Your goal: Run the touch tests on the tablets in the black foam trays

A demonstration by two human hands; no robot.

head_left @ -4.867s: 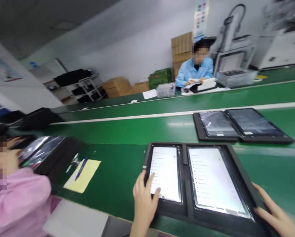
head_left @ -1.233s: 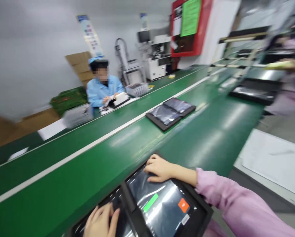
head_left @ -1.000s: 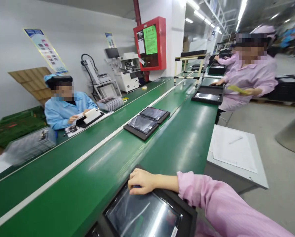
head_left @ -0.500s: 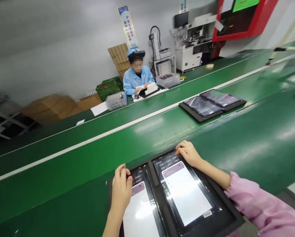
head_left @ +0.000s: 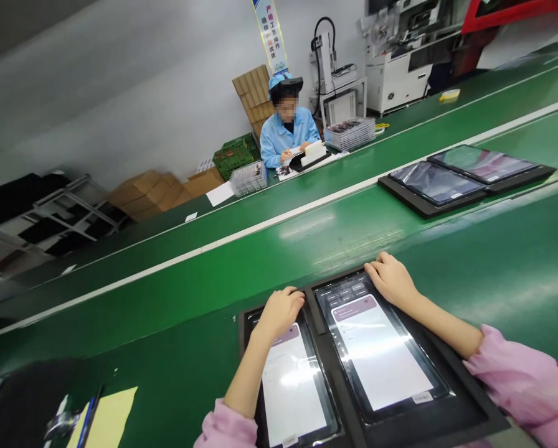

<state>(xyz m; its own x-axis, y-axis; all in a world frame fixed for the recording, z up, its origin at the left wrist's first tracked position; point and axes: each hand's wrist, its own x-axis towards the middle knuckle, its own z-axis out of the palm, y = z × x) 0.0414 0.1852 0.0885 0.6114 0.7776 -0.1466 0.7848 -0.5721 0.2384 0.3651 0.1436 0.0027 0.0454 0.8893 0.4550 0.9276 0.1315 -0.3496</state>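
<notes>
Two tablets with lit white screens lie side by side in a black foam tray (head_left: 320,314). My left hand (head_left: 281,311) rests over the top of the left tablet (head_left: 293,373), hiding part of its screen. Its fingers reach toward the tray's divider and appear to hold nothing. At the upper right corner of the right tablet (head_left: 377,348), my right hand (head_left: 391,279) has bent fingers touching the corner area, with no object visible in them. Both screens show a dark upper panel and a purple banner.
Another black tray with two dark tablets (head_left: 438,183) sits on the green bench (head_left: 167,311) at right. Yellow paper (head_left: 113,414) and a blue pen (head_left: 88,420) lie at lower left. Across the bench a co-worker (head_left: 288,130) in blue works beside stacked clear trays (head_left: 349,134).
My left hand has moved from the left tablet's upper left corner toward its upper right. My right hand stays near the right tablet's top corner. The view has shifted, revealing the yellow paper.
</notes>
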